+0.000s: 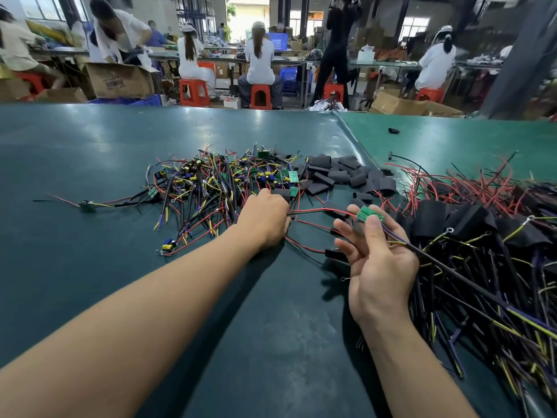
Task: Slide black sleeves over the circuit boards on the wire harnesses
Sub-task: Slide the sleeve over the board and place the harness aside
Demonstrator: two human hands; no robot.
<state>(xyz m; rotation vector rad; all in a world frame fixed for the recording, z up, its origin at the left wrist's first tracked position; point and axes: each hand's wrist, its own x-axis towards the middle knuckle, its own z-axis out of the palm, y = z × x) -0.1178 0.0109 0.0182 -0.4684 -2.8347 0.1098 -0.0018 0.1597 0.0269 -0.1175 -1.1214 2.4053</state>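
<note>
- We find the right hand (378, 254) palm-up, its thumb pinching a bare green circuit board (369, 214) against the fingertips; the other fingers are spread loosely. No sleeve is on this board.
- The board's red and black leads (316, 211) run leftward to the left hand (265, 218), which lies knuckles-up on the table (90, 146) with fingers curled down at the wires and at a black sleeve (281, 193) just beyond it. We cannot tell whether it grips the sleeve, the leads, or both.
- We judge the step in hand to be fetching a sleeve for the held harness; sliding it on is not yet done.
- Just beyond the hands, a heap of loose black sleeves (340, 173) lies flat on the table, ample in supply.
- To the left of that heap, a tangle of unsleeved harnesses (217, 182) shows many exposed green boards and yellow components; this is the work left.
- One stray unsleeved harness (87, 205) lies apart at far left, another (167, 245) nearer us.
- At right, a large pile of harnesses (470, 230) carries black sleeves over the boards; we take this as finished output.
- By our estimate the job is well advanced, yet a sizeable share remains.
</note>
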